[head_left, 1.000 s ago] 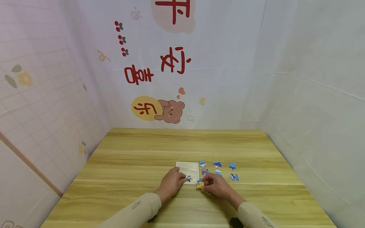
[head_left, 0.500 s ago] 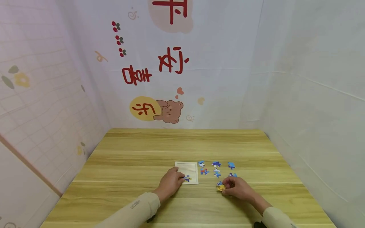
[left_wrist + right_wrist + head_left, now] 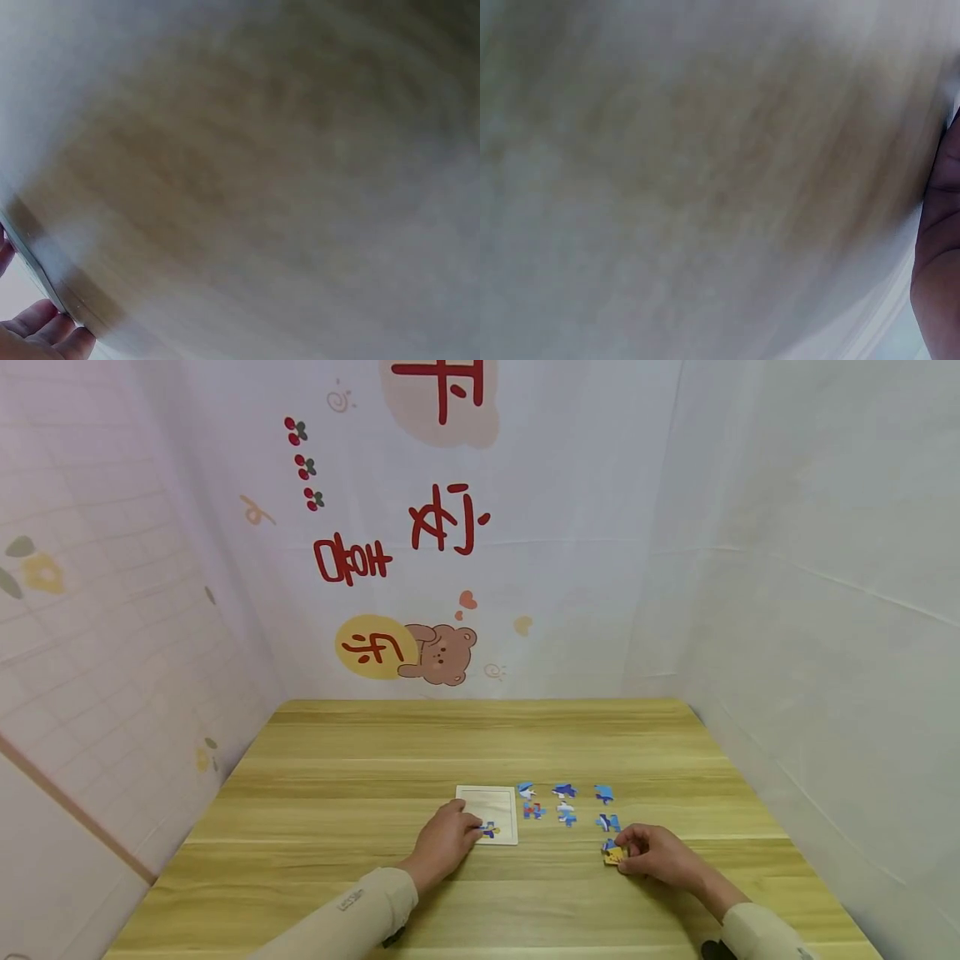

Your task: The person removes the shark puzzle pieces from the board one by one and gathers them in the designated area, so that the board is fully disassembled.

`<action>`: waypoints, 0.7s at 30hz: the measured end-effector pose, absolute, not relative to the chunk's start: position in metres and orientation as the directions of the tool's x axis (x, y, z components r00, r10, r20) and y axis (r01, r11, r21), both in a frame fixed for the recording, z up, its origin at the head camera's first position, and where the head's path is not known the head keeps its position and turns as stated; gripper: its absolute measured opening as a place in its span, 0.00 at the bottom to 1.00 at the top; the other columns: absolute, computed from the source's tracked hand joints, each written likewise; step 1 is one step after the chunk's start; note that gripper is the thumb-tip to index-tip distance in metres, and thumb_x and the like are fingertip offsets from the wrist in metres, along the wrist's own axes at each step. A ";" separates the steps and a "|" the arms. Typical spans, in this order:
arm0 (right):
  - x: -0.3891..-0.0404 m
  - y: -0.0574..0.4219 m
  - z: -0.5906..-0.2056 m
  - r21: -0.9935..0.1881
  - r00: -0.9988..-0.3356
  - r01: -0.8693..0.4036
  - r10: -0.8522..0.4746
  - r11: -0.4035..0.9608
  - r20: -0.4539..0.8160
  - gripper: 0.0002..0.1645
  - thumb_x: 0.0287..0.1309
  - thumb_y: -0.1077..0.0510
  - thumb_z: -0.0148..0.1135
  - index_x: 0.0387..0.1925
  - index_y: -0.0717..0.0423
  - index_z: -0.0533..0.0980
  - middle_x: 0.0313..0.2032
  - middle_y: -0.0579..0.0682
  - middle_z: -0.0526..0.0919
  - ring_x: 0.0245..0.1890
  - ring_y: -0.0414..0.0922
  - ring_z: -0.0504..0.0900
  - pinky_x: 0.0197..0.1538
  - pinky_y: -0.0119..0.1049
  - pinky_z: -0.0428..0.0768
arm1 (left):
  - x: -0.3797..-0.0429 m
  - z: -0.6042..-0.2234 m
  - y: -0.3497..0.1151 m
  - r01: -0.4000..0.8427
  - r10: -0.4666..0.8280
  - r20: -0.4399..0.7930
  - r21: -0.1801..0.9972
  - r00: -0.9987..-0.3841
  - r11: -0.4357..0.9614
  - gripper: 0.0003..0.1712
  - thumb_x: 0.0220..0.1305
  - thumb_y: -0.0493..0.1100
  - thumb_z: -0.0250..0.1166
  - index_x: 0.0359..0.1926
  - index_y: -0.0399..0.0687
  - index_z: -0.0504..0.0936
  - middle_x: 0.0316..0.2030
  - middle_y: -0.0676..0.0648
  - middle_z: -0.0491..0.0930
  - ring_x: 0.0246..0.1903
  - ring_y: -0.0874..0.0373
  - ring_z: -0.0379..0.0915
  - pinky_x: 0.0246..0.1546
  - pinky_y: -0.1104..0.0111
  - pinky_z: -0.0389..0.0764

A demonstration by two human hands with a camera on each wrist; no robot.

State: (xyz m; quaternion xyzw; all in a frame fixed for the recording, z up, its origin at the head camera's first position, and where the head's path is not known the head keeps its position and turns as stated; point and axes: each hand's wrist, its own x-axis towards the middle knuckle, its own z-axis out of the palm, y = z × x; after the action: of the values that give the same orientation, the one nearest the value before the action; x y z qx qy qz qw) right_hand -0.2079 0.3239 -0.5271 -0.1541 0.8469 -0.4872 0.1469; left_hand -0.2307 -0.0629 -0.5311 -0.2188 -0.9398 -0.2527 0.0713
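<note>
In the head view my left hand (image 3: 441, 845) holds the left side of a pale square puzzle tray (image 3: 480, 800), its thumb at the lower part. One blue and yellow puzzle piece (image 3: 491, 831) lies inside the tray, beside that thumb and partly covered by it. Off to the right, my right hand (image 3: 662, 858) pinches a yellow and blue puzzle piece (image 3: 613, 855) low over the table. The left wrist view catches fingers (image 3: 49, 326) against the tray's edge. Only part of the right hand (image 3: 939, 247) shows in the right wrist view; its piece is hidden there.
Several blue puzzle pieces lie in loose rows right of the tray, among them a red-marked piece (image 3: 533, 811), a dark blue one (image 3: 565, 791) and one close to my right hand (image 3: 608, 822). The wooden table (image 3: 360, 760) meets cloth walls (image 3: 570, 610) at the back and sides.
My right hand has carried the yellow and blue piece rightward, from the tray's lower right corner to below the rightmost pieces. My left hand has stayed at the tray.
</note>
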 end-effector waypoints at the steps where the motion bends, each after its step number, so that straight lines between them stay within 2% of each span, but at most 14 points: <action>1: -0.208 0.325 -0.527 -0.872 -0.908 -0.115 -0.407 0.476 -0.102 0.18 0.57 0.63 0.70 0.46 0.67 0.75 0.28 0.50 0.72 0.25 0.39 0.69 0.26 0.30 0.70 | -0.231 -0.531 -0.063 0.445 0.373 0.244 0.443 -0.895 0.779 0.09 0.63 0.41 0.69 0.42 0.43 0.89 0.55 0.34 0.77 0.57 0.39 0.73 0.55 0.50 0.76; 21: -0.208 0.323 -0.527 -0.865 -0.908 -0.101 -0.400 0.491 -0.121 0.19 0.55 0.64 0.71 0.45 0.68 0.75 0.25 0.49 0.71 0.22 0.38 0.68 0.23 0.29 0.69 | -0.231 -0.534 -0.062 0.440 0.372 0.235 0.446 -0.898 0.779 0.09 0.63 0.41 0.69 0.42 0.44 0.89 0.56 0.34 0.76 0.57 0.39 0.73 0.54 0.50 0.76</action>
State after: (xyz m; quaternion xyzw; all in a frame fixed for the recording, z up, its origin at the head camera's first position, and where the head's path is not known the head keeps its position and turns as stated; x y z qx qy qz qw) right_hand -0.2080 0.3232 -0.5265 -0.1475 0.8494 -0.4824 0.1553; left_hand -0.2307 -0.0624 -0.5336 -0.2157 -0.9408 -0.2526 0.0672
